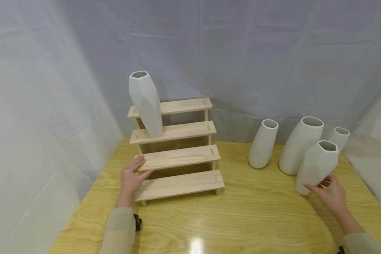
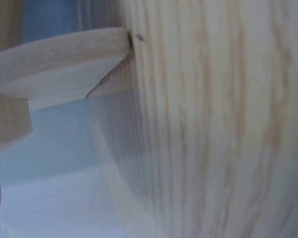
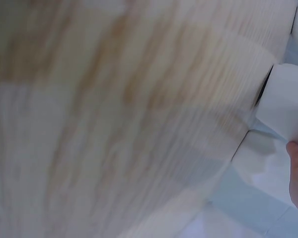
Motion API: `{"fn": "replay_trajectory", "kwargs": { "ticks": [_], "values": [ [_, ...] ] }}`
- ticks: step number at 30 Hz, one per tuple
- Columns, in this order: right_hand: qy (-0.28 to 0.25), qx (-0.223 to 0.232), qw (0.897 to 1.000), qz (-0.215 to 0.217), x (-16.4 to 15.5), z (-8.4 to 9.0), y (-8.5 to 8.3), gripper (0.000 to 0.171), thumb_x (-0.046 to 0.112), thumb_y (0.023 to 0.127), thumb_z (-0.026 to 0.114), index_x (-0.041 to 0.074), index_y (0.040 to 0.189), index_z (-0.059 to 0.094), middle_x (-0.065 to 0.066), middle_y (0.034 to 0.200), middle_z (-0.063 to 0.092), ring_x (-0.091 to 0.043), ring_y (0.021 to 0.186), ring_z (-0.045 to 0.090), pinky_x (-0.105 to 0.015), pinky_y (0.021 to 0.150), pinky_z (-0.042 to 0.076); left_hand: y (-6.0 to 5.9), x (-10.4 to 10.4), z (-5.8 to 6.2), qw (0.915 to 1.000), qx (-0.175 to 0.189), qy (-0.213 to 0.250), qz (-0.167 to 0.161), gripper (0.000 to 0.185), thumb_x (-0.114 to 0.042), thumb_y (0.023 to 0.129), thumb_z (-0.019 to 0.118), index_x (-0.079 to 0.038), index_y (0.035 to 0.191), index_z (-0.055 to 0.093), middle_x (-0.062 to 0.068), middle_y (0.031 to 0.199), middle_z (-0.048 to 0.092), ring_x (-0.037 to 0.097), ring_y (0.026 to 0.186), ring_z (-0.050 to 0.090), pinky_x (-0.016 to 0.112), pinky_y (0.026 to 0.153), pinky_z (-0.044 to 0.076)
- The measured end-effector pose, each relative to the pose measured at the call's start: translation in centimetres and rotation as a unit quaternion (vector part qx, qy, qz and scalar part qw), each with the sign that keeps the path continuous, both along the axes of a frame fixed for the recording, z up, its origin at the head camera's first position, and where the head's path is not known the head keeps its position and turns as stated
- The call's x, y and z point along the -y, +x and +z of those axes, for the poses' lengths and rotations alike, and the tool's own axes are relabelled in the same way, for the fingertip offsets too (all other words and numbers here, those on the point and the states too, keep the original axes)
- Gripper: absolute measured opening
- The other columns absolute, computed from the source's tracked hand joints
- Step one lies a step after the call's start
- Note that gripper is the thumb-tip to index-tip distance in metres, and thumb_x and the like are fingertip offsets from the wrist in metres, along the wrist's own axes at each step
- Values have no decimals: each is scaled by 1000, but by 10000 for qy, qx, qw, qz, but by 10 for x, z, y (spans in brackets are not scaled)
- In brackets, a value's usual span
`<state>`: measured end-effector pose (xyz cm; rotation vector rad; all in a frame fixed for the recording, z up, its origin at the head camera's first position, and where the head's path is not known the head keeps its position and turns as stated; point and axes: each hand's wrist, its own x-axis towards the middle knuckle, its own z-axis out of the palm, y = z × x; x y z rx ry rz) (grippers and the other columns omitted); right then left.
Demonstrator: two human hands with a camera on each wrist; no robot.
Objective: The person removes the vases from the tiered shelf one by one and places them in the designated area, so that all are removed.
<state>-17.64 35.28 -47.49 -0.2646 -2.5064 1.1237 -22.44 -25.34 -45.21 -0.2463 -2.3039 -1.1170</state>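
My left hand (image 1: 131,178) rests at the left end of a light wooden stepped stand (image 1: 177,158), its fingers touching the second step from the bottom and its thumb spread toward the front. Close up, the left wrist view shows wood grain and part of the stand (image 2: 64,69). On the right, my right hand (image 1: 331,194) grips a white faceted vase (image 1: 315,165) low on its body, with the thumb on the near side. This vase (image 3: 285,104) also appears at the edge of the right wrist view. Another tall faceted vase (image 1: 147,106) stands on the stand's second step from the top.
Behind the gripped vase are a wide smooth white vase (image 1: 300,146) and a smaller one (image 1: 339,137), partly hidden. A slim white vase (image 1: 262,144) stands to their left. Pale sheeting (image 1: 228,53) hangs behind the wooden table (image 1: 241,218) and at its sides.
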Motion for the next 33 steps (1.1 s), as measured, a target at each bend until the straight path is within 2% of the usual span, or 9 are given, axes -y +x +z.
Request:
{"fn": "replay_trajectory", "kwargs": {
  "ticks": [6, 10, 14, 16, 17, 21, 26, 31, 33],
  "values": [
    [-51, 109, 9999, 29, -1, 1, 1, 62, 20, 66, 79, -11, 103, 39, -23, 94, 49, -24, 78, 55, -1, 54, 40, 0, 0, 0, 9999, 98, 62, 2, 52, -18, 62, 80, 5, 106, 61, 14, 116, 56, 29, 113, 47, 35, 98, 34],
    [-63, 114, 9999, 51, -2, 1, 1, 61, 21, 66, 79, -9, 102, 40, -19, 93, 49, -15, 75, 55, -2, 55, 41, 1, 1, -1, 10000, 41, 37, 24, 51, -14, 62, 80, 5, 105, 61, 15, 115, 56, 29, 112, 48, 35, 98, 35],
    [-95, 147, 9996, 213, -10, -7, -2, 63, 22, 67, 78, -10, 104, 38, -19, 95, 48, -17, 79, 56, -4, 57, 44, 0, 0, 0, 10000, -6, 25, 40, 50, -13, 62, 80, 5, 104, 61, 14, 114, 57, 28, 111, 49, 33, 98, 35],
    [-75, 168, 9996, 203, -17, -16, -5, 64, 24, 67, 78, -7, 105, 38, -17, 96, 48, -10, 78, 55, -4, 58, 44, 0, 0, 0, 10000, -4, 30, 42, 50, -14, 62, 81, 5, 104, 61, 14, 114, 57, 28, 111, 49, 32, 98, 35],
    [-118, 163, 9994, 282, -21, -20, -7, 65, 24, 68, 78, -9, 106, 37, -19, 98, 47, -13, 80, 55, -5, 58, 44, 0, 0, 0, 10000, -2, 31, 40, 50, -14, 62, 81, 5, 104, 61, 14, 113, 57, 28, 111, 49, 32, 98, 35],
    [-29, 76, 9996, 262, -36, -40, -16, 67, 29, 66, 78, -6, 107, 38, -17, 99, 48, 8, 73, 45, -4, 59, 43, 0, 0, 1, 10000, -56, 5, 13, 50, -14, 61, 81, 5, 104, 61, 14, 114, 57, 29, 111, 49, 34, 98, 35],
    [-17, 32, 9993, 359, -46, -51, -21, 70, 31, 68, 77, -7, 111, 36, -20, 103, 47, 13, 74, 41, -4, 60, 44, 0, 0, 1, 10000, -62, -22, 0, 50, -15, 62, 80, 5, 104, 61, 14, 114, 56, 29, 111, 49, 34, 98, 34],
    [-107, 60, 9989, 447, -46, -51, -22, 71, 30, 69, 75, -8, 112, 34, -19, 106, 45, 13, 77, 41, -4, 62, 44, 0, 0, 0, 10000, -32, -16, 26, 50, -15, 62, 80, 4, 104, 61, 14, 114, 56, 28, 111, 49, 34, 98, 35],
    [-203, 181, 9985, 478, -36, -36, -15, 70, 28, 71, 74, -9, 114, 32, -22, 108, 45, 8, 79, 45, -3, 62, 43, 1, 0, 0, 10000, -5, 3, 31, 50, -16, 63, 80, 4, 105, 61, 13, 115, 56, 27, 112, 49, 33, 98, 34]
  ]
}}
